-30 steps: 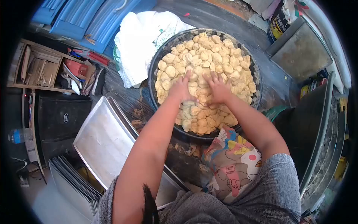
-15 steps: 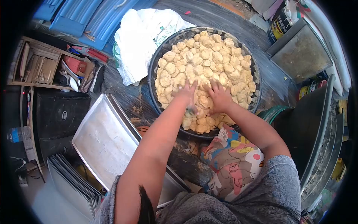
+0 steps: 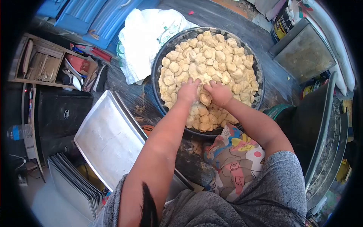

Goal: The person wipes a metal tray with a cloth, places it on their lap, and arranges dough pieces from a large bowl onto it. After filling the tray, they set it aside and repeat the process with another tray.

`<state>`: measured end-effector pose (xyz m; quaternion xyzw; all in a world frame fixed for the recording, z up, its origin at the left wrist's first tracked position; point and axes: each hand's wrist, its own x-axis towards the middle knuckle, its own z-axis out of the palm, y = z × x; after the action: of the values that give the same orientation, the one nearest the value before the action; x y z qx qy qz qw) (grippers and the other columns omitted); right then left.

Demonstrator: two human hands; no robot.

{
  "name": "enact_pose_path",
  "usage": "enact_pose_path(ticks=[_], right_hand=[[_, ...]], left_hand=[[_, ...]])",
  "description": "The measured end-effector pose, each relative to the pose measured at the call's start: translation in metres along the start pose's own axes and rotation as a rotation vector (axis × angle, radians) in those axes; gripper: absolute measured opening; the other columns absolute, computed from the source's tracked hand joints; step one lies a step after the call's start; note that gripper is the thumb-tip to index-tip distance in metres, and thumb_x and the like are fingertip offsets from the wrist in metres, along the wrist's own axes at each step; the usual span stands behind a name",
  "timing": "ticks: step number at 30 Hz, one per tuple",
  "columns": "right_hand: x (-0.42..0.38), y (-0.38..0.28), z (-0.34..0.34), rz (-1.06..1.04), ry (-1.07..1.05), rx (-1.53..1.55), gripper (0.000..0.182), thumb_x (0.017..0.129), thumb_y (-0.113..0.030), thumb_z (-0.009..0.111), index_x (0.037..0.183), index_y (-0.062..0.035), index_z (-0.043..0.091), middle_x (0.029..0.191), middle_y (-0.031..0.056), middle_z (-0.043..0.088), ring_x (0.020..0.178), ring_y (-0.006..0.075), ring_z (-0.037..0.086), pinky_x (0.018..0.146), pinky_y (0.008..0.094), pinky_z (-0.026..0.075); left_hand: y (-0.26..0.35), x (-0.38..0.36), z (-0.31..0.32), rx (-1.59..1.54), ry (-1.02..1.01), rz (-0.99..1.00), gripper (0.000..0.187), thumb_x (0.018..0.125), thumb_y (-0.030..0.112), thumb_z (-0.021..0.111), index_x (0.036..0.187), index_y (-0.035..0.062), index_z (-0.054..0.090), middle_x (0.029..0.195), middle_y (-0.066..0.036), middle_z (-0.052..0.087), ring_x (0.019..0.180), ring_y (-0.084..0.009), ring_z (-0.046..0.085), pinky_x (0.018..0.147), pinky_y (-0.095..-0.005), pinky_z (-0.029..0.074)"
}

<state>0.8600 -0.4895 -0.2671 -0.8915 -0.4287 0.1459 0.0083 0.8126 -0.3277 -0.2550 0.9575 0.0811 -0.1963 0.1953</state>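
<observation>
A wide round black tub [image 3: 155, 81] is heaped with pale, flour-dusted dough balls [image 3: 227, 56]. Both hands are down in the near half of the heap, side by side with a small gap between. My left hand [image 3: 189, 92] curls into the balls, its fingertips partly sunk among them. My right hand [image 3: 221, 94] is bent round some of them too, with a dough ball [image 3: 205, 99] showing just beside its thumb. What lies under each palm is hidden. Nearer my body, the balls sit lower in a shallow hollow.
A white plastic sack [image 3: 138, 45] lies against the tub's far left. Metal trays [image 3: 109, 140] lean at my left, and more trays [image 3: 73, 185] stand stacked below. A patterned cloth [image 3: 236, 162] covers my lap. Large dark pans [image 3: 317, 136] stand upright at right, below a square tin [image 3: 304, 53].
My fingers were spread flat over the dough balls; now they are curled in. Both hands have shifted slightly away from my body, and the hollow in front of them shows more.
</observation>
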Motion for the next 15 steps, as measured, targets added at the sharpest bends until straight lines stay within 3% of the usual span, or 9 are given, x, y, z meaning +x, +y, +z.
enact_pose_path(ticks=[4,5,6,8,15], right_hand=[[-0.008,-0.002,-0.034,-0.024,0.249,0.044,0.040,0.072,-0.010,0.061,0.110,-0.0185,0.051,0.104,0.0077,0.052,0.094,0.0291,0.057,0.067,0.0385,0.053],[-0.009,0.000,-0.046,-0.039,0.327,0.070,0.039,0.072,-0.008,0.060,0.109,-0.0179,0.052,0.103,0.0080,0.052,0.095,0.0295,0.057,0.067,0.0389,0.053],[-0.010,-0.001,-0.064,-0.017,0.356,0.089,0.040,0.070,-0.006,0.061,0.107,-0.0178,0.052,0.100,0.0080,0.052,0.096,0.0292,0.056,0.070,0.0409,0.052],[-0.023,-0.014,-0.106,0.006,0.376,0.130,0.041,0.069,-0.005,0.061,0.107,-0.0181,0.052,0.100,0.0078,0.052,0.097,0.0295,0.056,0.071,0.0420,0.051],[-0.069,-0.099,-0.235,-0.175,0.566,0.265,0.043,0.064,-0.002,0.064,0.103,-0.0156,0.053,0.095,0.0090,0.053,0.097,0.0311,0.056,0.076,0.0427,0.048]], left_hand=[[0.014,-0.015,-0.014,-0.135,0.189,-0.025,0.066,0.066,0.010,0.075,0.125,0.0168,0.046,0.119,-0.013,0.048,0.105,-0.0390,0.052,0.087,-0.0417,0.048],[0.015,-0.016,-0.020,-0.247,0.316,0.018,0.064,0.066,0.010,0.074,0.123,0.0158,0.047,0.118,-0.014,0.048,0.104,-0.0385,0.053,0.086,-0.0421,0.048],[0.016,-0.019,-0.027,-0.356,0.446,0.062,0.062,0.066,0.009,0.073,0.122,0.0148,0.048,0.117,-0.015,0.048,0.104,-0.0380,0.053,0.086,-0.0424,0.047],[0.026,-0.039,-0.062,-0.415,0.486,0.085,0.060,0.065,0.008,0.072,0.120,0.0131,0.049,0.115,-0.015,0.049,0.104,-0.0376,0.053,0.086,-0.0422,0.047],[0.034,-0.180,-0.179,-0.496,0.792,0.164,0.054,0.062,0.008,0.071,0.113,0.0064,0.053,0.109,-0.017,0.052,0.105,-0.0355,0.053,0.090,-0.0382,0.045]])
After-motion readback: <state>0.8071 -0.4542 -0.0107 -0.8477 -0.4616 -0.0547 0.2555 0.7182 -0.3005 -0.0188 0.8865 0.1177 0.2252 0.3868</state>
